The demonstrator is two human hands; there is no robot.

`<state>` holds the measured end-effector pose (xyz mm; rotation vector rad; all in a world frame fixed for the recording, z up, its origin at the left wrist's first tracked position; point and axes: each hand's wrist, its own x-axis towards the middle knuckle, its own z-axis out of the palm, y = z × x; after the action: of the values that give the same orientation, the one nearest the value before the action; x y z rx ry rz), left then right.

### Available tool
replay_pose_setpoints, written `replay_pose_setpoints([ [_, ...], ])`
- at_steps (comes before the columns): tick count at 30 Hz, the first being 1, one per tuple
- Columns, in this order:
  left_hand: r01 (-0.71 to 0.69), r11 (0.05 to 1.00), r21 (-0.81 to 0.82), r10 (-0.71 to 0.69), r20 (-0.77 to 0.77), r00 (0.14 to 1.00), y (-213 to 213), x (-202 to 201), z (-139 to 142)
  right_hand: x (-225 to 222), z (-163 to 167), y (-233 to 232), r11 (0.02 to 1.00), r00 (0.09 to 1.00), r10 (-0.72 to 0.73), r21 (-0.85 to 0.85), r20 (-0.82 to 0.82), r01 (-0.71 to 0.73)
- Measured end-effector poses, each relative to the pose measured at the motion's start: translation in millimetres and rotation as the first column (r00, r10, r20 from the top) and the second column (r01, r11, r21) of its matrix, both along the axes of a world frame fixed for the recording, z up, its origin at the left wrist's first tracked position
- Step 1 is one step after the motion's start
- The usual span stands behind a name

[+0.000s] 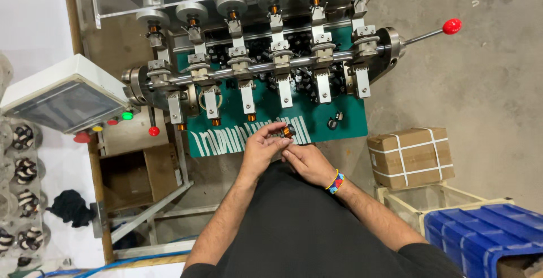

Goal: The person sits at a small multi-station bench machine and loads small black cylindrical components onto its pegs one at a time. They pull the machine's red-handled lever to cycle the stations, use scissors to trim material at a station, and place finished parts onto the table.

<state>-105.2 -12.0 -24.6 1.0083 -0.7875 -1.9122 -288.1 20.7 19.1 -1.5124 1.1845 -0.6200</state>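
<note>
Small copper-wound coil point(288, 131) held above the lap, in front of the green winding machine point(271, 63). Left hand point(261, 149) pinches it at the fingertips; right hand point(308, 162) closes underneath. Likely light, rigid; fine wire fragile, so hold by the dark end flanges.

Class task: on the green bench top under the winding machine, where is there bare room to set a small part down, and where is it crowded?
Bare green top lies right of the hands, around two loose parts. Under the clamps and around the coil it is crowded.
</note>
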Motion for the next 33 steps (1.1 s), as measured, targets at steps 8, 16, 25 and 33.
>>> replay_pose_setpoints([
  [8, -0.253, 0.959, -0.13, 0.272, 0.156, 0.95, 18, -17, -26, -60, -113, -41, 0.962, 0.972, 0.077, 0.273, -0.224, -0.013],
  [16, -0.163, 0.973, -0.161, 0.217, 0.42, 0.881, 35, 2, -5, -53, -149, -91, 0.977, 0.856, -0.215, -0.104, -0.471, 0.188],
  [25, 0.014, 0.966, -0.26, 0.157, 0.625, 0.764, 27, 32, 5, -31, -149, -74, 0.888, 0.795, -0.393, -0.414, -0.462, 0.199],
  [33, 0.116, 0.957, -0.266, 0.058, 0.569, 0.82, 25, 64, -3, -3, -137, -68, 0.841, 0.759, -0.465, -0.495, -0.456, 0.218],
])
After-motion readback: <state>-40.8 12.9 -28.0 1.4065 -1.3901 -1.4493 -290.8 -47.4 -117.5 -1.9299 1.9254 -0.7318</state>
